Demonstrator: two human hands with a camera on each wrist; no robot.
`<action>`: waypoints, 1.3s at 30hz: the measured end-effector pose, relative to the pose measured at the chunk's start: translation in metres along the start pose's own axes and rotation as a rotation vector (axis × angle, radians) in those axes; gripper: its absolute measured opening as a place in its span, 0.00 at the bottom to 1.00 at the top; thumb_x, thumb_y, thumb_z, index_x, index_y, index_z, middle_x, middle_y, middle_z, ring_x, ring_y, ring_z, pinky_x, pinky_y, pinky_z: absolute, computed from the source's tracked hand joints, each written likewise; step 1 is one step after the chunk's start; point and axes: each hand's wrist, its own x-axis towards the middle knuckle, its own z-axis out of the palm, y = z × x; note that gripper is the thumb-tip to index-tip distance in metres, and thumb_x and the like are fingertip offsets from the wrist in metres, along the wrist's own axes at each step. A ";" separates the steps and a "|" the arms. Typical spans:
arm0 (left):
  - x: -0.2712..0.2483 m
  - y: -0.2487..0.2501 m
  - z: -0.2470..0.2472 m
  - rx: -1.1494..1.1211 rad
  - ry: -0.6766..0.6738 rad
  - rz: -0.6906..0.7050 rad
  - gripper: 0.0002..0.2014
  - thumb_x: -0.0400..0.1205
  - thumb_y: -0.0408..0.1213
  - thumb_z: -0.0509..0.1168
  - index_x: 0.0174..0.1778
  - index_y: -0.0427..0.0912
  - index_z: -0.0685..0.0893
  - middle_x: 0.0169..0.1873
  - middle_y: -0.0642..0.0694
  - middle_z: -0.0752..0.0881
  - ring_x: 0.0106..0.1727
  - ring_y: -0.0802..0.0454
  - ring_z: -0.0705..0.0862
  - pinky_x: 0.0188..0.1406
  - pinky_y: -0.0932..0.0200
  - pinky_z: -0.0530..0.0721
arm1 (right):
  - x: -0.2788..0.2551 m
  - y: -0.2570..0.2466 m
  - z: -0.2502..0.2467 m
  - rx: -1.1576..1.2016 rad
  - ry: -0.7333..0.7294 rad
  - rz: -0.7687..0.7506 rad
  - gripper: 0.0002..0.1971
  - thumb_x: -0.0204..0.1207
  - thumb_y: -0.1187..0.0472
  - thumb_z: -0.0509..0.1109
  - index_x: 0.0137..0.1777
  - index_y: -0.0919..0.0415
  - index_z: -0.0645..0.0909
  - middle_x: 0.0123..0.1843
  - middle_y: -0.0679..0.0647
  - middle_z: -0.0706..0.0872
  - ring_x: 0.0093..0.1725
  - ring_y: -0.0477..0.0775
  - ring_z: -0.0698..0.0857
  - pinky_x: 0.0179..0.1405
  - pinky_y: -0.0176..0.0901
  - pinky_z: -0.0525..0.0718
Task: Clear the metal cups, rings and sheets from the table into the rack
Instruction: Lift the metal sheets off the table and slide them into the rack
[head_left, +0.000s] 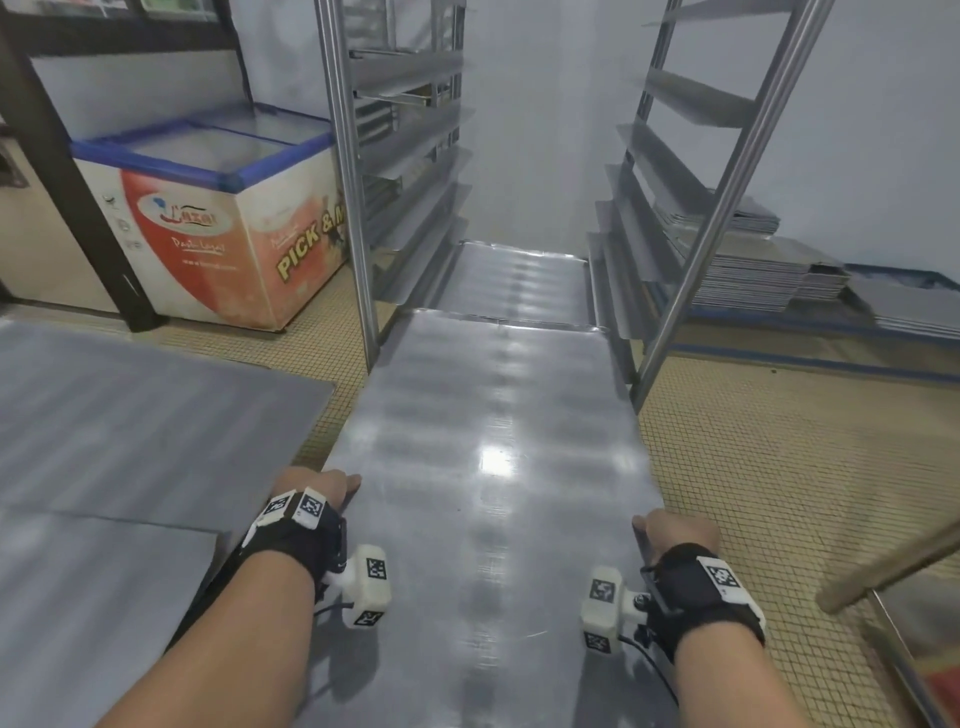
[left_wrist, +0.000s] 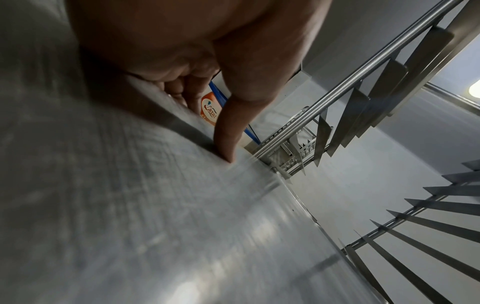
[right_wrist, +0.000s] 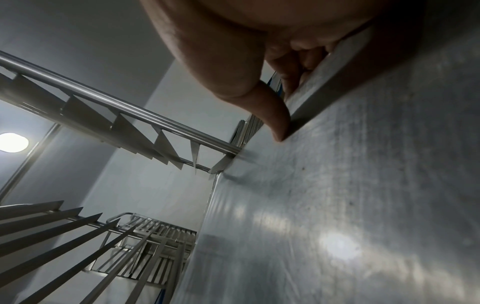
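Note:
I hold a large shiny metal sheet (head_left: 488, 467) level in front of me, its far end between the uprights of the steel rack (head_left: 353, 208). My left hand (head_left: 317, 488) grips the sheet's left edge, thumb on top (left_wrist: 226, 131) and fingers curled underneath. My right hand (head_left: 675, 530) grips the right edge the same way, thumb (right_wrist: 275, 117) pressed on the sheet (right_wrist: 363, 185). Another sheet (head_left: 514, 280) lies on a low pair of rack runners just beyond the one I hold. The sheet (left_wrist: 130, 205) fills most of the left wrist view.
More metal sheets (head_left: 130, 415) lie on the surface at my left. A chest freezer (head_left: 218, 218) stands left of the rack. Stacked sheets (head_left: 753, 270) sit on the floor behind the right rack upright (head_left: 727, 208). Angled runners (head_left: 654, 171) line both sides inside the rack. A table corner (head_left: 904, 613) is at lower right.

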 end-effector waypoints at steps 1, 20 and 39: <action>0.006 0.006 0.002 0.017 -0.021 0.016 0.35 0.77 0.43 0.76 0.75 0.28 0.74 0.72 0.31 0.79 0.69 0.31 0.80 0.72 0.44 0.77 | 0.008 -0.004 0.004 0.006 0.003 0.015 0.06 0.74 0.72 0.71 0.39 0.72 0.76 0.41 0.64 0.83 0.42 0.61 0.82 0.41 0.49 0.81; 0.105 0.124 0.041 -0.104 -0.122 0.052 0.36 0.77 0.38 0.77 0.78 0.29 0.71 0.71 0.29 0.80 0.67 0.29 0.81 0.70 0.35 0.79 | 0.073 -0.087 0.085 -0.009 0.048 0.036 0.10 0.70 0.68 0.77 0.35 0.69 0.78 0.35 0.62 0.85 0.38 0.64 0.87 0.49 0.60 0.90; 0.147 0.208 0.078 -0.047 -0.084 0.060 0.33 0.74 0.45 0.78 0.70 0.31 0.76 0.59 0.36 0.86 0.58 0.35 0.85 0.62 0.44 0.84 | 0.142 -0.158 0.131 -0.005 0.083 0.017 0.22 0.69 0.67 0.75 0.63 0.69 0.78 0.45 0.63 0.86 0.43 0.65 0.87 0.48 0.60 0.91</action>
